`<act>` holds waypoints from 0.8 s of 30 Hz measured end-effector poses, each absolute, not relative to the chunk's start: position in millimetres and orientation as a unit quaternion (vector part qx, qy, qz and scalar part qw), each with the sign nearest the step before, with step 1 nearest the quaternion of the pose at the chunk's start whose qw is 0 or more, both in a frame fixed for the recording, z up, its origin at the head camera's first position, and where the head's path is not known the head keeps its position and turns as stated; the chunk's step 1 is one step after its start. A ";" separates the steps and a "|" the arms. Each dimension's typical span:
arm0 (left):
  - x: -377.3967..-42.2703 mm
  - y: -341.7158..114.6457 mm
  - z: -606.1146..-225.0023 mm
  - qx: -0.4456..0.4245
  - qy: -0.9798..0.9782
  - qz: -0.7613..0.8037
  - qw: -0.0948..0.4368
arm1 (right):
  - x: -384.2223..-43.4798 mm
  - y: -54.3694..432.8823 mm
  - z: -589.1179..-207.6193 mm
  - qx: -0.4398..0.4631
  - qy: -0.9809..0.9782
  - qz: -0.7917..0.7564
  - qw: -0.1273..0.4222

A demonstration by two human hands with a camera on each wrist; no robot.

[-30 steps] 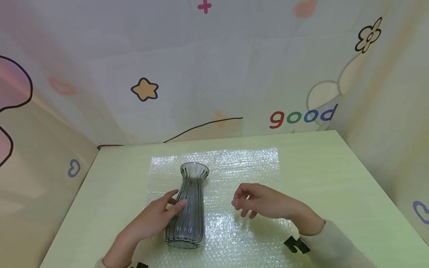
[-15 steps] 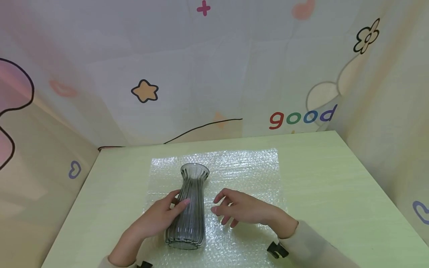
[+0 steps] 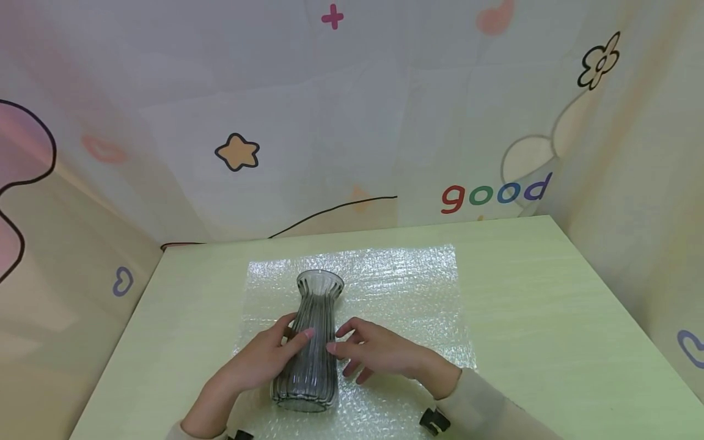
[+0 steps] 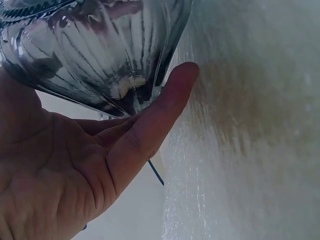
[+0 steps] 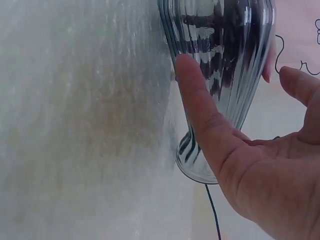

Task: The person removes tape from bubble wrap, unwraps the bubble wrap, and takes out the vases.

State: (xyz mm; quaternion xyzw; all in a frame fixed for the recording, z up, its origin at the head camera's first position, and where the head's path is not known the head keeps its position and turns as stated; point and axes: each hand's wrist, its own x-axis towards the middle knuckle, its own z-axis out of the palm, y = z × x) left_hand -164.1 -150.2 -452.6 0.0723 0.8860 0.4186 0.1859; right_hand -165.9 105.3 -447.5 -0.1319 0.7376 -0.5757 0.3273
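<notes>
A grey ribbed glass vase [image 3: 310, 366] lies on its side on a sheet of bubble wrap [image 3: 407, 287], its flared mouth towards the back wall. My left hand [image 3: 261, 354] holds it from the left, thumb across the top of the body and fingers along the side. In the left wrist view the fingers of that hand [image 4: 100, 155] stretch along the ribbed glass [image 4: 100, 45]. My right hand [image 3: 379, 349] is at the vase's right side, fingers spread and loosely bent, the thumb tip right at the glass. Another fingertip overlaps the vase [image 5: 225, 60] in the right wrist view.
The bubble wrap covers the middle of a pale green table [image 3: 550, 318]. A printed cloth wall [image 3: 352, 122] rises along the back and both sides. A small black clip-like piece [image 3: 434, 420] shows beside the right sleeve [image 3: 484, 403].
My right hand has moved left across the bubble wrap up to the vase. The left thumb has slid slightly farther over the glass, while the vase has stayed where it lay.
</notes>
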 end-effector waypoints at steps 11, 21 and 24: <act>-164.1 -149.2 -453.8 0.069 0.884 0.423 0.190 | -167.1 96.1 -458.9 -0.101 0.717 -0.600 0.340; -164.0 -148.3 -452.7 0.072 0.879 0.429 0.194 | -169.1 91.2 -463.4 -0.093 0.710 -0.606 0.347; -164.5 -148.2 -453.1 0.071 0.879 0.428 0.198 | -169.3 89.3 -466.5 -0.095 0.707 -0.609 0.347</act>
